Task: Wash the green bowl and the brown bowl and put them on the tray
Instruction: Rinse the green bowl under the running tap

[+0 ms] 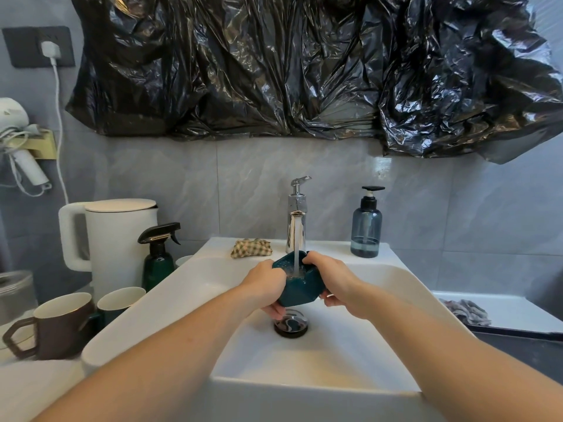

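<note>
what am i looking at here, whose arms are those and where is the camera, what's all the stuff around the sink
There is no machine here: the arms belong to a person, and the one picture comes from a wide-angle camera worn on their head, looking forward and down. That is why both forearms reach in from the bottom edge.

Both hands hold a dark green bowl over the white sink, the left hand on its left side and the right hand on its right. Water runs from the chrome faucet into the bowl.

Behind the sink lie a checked cloth and a blue soap dispenser. To the left stand a white kettle, a green spray bottle and a brown mug. At right, a white tray holds a grey rag.
</note>
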The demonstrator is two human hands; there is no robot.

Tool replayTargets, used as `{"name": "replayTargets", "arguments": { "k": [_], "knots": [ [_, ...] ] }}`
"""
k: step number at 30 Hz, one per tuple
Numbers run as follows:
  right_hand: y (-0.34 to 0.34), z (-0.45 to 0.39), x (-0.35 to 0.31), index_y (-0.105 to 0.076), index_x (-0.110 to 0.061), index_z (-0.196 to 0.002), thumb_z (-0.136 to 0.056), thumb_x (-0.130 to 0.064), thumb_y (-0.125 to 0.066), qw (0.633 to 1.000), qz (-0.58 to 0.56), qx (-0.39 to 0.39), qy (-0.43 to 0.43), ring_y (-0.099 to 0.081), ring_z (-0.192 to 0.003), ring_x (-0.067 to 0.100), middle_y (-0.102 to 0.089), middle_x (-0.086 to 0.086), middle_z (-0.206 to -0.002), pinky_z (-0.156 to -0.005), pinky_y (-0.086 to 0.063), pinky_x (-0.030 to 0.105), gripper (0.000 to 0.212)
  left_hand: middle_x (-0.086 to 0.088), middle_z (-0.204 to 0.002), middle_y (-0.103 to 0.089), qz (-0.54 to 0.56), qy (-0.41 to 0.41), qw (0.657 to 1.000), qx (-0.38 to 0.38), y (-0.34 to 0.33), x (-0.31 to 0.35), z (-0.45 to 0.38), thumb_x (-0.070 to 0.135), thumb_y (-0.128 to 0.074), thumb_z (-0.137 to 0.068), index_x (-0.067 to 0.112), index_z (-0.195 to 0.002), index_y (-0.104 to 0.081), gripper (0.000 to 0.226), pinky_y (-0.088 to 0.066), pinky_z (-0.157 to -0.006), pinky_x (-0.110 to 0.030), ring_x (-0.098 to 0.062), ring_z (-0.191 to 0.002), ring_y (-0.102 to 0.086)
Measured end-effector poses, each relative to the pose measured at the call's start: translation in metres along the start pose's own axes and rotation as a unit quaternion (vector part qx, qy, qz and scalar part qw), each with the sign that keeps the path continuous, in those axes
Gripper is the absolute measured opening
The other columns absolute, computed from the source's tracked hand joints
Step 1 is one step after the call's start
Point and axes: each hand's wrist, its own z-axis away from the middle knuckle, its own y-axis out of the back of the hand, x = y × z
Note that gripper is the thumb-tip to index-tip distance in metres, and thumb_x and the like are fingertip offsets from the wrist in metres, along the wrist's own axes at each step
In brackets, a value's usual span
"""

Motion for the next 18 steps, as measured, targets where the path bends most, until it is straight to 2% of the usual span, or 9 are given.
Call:
{"name": "replayTargets", "arguments": {
  "k": [6,9,11,15,18],
  "knots": [
    [-0.0011,0.0015,-0.0001,-0.055,-0.019,-0.102,-0.104,-0.041,-0.038,1.000,0.007,-0.001,0.001,-0.045,-0.073,0.019,-0.058,0.008,-0.090,-0.059,-0.043,0.024,0.028,-0.023,-0.084,-0.071,-0.003,-0.017,1.000,0.007,0.0004,0.0029,0.0053,0.010,-0.028,-0.099,0.012,-0.128,-0.052,0.038,-0.067,-0.063,-0.040,-0.028,-0.051,-0.068],
    [-0.0012,0.0010,0.0017,-0.052,-0.018,-0.105,-0.106,-0.039,-0.033,1.000,0.018,-0.008,-0.006,-0.048,-0.074,0.019,-0.061,0.009,-0.093,-0.060,-0.044,0.024,0.028,-0.022,-0.091,-0.070,-0.003,-0.025,1.000,0.017,0.0017,0.0046,0.0077,0.011,-0.031,-0.100,0.014,-0.125,-0.053,0.034,-0.061,-0.049,-0.034,-0.026,-0.049,-0.066],
    [-0.0012,0.0007,0.0030,-0.053,-0.018,-0.108,-0.107,-0.038,-0.029,0.999,0.032,-0.013,-0.015,-0.052,-0.073,0.019,-0.063,0.009,-0.093,-0.062,-0.045,0.025,0.031,-0.018,-0.084,-0.068,0.002,-0.031,0.999,0.030,0.0029,0.0051,0.0081,0.013,-0.033,-0.100,0.014,-0.120,-0.057,0.031,-0.056,-0.044,-0.031,-0.024,-0.045,-0.063],
    [-0.0011,-0.0002,0.0048,-0.055,-0.015,-0.116,-0.109,-0.036,-0.023,0.997,0.070,-0.027,-0.028,-0.057,-0.068,0.017,-0.067,0.008,-0.089,-0.061,-0.047,0.024,0.039,-0.013,-0.080,-0.066,-0.004,-0.031,0.998,0.058,0.0047,0.0048,0.0074,0.019,-0.036,-0.099,0.015,-0.109,-0.063,0.028,-0.050,-0.042,-0.027,-0.022,-0.040,-0.057],
    [-0.0019,-0.0011,0.0056,-0.056,-0.018,-0.109,-0.109,-0.041,-0.022,0.996,0.075,-0.029,-0.029,-0.060,-0.070,0.017,-0.069,0.008,-0.089,-0.066,-0.050,0.025,0.040,-0.011,-0.083,-0.066,-0.024,-0.012,0.997,0.075,0.0049,0.0062,0.0079,0.023,-0.034,-0.103,0.018,-0.107,-0.062,0.028,-0.050,-0.043,-0.025,-0.021,-0.046,-0.059]
  ]
}}
